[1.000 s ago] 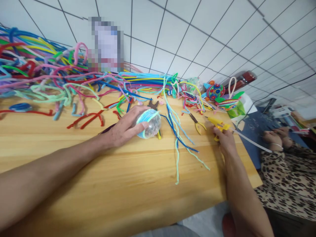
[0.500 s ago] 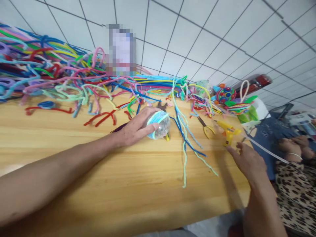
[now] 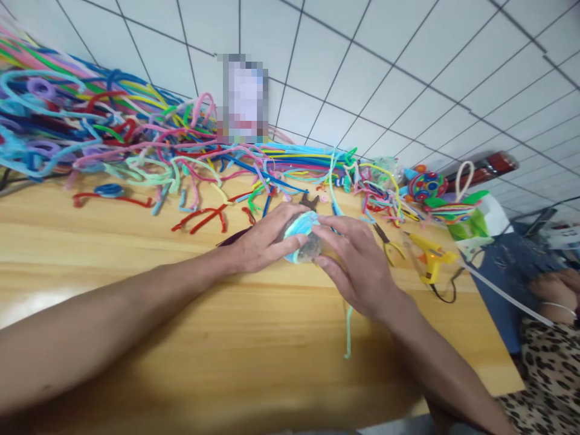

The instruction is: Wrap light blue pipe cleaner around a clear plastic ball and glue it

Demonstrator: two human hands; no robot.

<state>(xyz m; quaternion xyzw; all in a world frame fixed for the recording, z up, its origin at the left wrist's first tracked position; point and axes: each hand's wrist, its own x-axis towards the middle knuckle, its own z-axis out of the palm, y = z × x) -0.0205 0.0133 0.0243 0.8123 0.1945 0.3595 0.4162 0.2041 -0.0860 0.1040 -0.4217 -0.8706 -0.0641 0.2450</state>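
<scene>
A clear ball [image 3: 310, 248], partly wrapped in light blue and pale green pipe cleaners, is between my two hands above the wooden table. My left hand [image 3: 267, 238] holds its left side, with the thumb across the front. On the other side, my right hand [image 3: 360, 260] has its fingers on the wrapped part and its thumb lower down. Loose pipe cleaners run beneath the right hand, mostly hidden, and one pale green end [image 3: 348, 332] shows below it. Dark-jawed pliers [image 3: 310, 200] lie just behind the ball, their handles covered.
A yellow glue gun [image 3: 430, 254] and yellow-handled pliers [image 3: 388, 244] lie to the right. Piled pipe cleaners [image 3: 136, 133] line the back against the tiled wall [image 3: 344, 72]. Red pipe cleaner pieces [image 3: 203, 220] lie at left. Another person's leopard-print clothing [image 3: 550, 362] shows at far right.
My right hand has moved left from beside the glue gun to the ball and now grips it. The glue gun lies on the table. My left hand keeps its hold; the view has shifted slightly.
</scene>
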